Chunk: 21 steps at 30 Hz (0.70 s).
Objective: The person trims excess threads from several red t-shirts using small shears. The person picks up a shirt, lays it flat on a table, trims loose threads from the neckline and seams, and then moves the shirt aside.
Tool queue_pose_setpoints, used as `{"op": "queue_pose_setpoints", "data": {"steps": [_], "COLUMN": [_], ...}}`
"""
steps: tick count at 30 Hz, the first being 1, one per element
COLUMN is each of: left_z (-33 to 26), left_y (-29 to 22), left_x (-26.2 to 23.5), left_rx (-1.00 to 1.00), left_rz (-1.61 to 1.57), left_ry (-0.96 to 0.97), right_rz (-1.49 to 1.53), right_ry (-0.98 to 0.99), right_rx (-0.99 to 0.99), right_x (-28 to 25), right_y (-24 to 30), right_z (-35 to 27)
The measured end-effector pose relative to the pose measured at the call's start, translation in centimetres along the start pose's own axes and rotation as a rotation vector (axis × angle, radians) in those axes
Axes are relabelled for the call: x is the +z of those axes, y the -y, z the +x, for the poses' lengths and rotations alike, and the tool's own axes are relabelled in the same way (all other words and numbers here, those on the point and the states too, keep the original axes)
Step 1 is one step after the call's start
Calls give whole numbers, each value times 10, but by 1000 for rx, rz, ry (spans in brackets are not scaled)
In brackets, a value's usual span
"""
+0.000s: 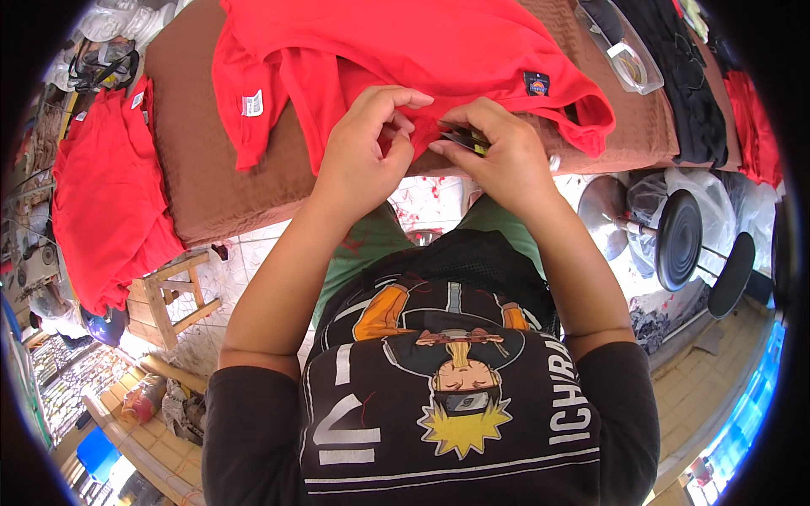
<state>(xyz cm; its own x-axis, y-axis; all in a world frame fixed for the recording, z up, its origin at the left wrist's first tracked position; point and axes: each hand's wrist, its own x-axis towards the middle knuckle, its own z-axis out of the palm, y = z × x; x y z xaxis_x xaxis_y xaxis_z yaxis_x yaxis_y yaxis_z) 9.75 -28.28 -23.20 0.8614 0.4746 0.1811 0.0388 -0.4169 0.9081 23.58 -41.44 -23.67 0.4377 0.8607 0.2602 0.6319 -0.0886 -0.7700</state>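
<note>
Left hand (367, 150) loosely curled, can't tell if pinching anything, right hand (511, 153) gripping small dark-and-yellow pointed snips (460, 138) by red fabric garment (405, 38) on brown cloth-covered table (196, 126); best angle tips away from cloth.
</note>
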Motion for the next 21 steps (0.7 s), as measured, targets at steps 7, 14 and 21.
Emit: {"op": "queue_pose_setpoints", "data": {"steps": [7,14,21], "left_z": [7,7,-2], "left_y": [11,12,9], "left_x": [3,1,8], "left_rx": [-102,-133,58], "left_rz": [-172,-173,199], "left_ry": [-14,-24,-14], "right_rz": [59,290,265], "right_ry": [-27,19,32], "right_rx": [23,116,141], "right_x": [9,3,1], "right_y": [-9,-11,-10], "right_z": [0,-1,-1]}}
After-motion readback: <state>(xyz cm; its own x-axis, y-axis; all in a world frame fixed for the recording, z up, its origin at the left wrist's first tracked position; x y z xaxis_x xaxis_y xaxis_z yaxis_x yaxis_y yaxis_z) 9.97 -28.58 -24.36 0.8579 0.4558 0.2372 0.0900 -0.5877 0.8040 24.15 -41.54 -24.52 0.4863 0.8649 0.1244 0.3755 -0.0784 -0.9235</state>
